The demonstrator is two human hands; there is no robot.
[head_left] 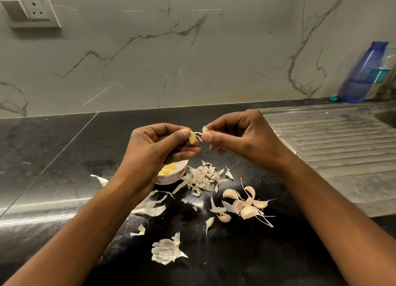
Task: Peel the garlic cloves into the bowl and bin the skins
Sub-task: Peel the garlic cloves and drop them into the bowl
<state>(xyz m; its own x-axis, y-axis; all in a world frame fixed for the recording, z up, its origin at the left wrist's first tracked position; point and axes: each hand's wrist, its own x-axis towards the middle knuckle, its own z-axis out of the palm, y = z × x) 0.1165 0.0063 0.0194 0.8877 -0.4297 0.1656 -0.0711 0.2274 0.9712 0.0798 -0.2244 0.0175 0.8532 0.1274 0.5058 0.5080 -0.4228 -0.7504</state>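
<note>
My left hand (158,144) pinches a pale yellow garlic clove (192,138) between thumb and fingers, above the counter. My right hand (240,135) pinches a strip of papery skin (204,129) that still trails from the clove. Below my left hand stands a small white bowl (171,177) with peeled cloves inside, partly hidden by my wrist. Several unpeeled cloves (246,204) lie on the black counter to the right. A pile of loose skins (203,178) sits beside the bowl, and more skins (166,251) lie nearer to me.
A steel sink drainboard (334,140) fills the right side. A blue bottle (362,73) stands at the back right against the marble wall. A wall socket (32,9) is at the upper left. No bin is in view.
</note>
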